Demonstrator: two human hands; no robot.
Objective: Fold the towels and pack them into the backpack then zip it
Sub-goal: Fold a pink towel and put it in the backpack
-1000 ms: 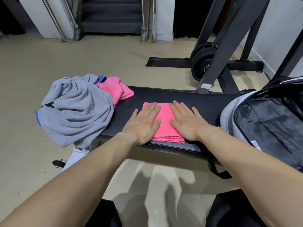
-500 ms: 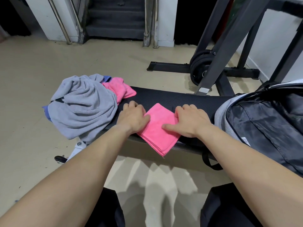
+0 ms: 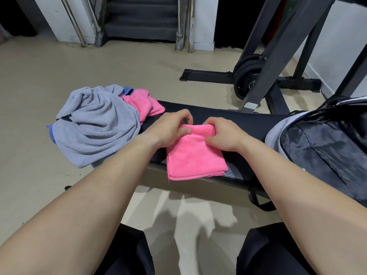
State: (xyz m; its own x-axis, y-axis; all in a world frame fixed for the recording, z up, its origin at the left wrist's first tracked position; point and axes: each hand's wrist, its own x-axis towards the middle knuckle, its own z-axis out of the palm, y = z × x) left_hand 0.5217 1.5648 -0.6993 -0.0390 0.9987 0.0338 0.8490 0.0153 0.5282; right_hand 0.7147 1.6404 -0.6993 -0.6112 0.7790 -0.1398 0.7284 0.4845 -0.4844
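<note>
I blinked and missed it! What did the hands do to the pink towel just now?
Both hands lay flat on the folded pink towel before. Now the left hand and right hand pinch its far edge. The towel has turned and slid nearer, and its near end hangs over the bench edge. The grey towel, crumpled pink towel and backpack stayed put.

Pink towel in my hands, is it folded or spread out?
Folded: the pink towel is a compact rectangle, layers stacked at its near edge; left hand and right hand pinch it.
</note>
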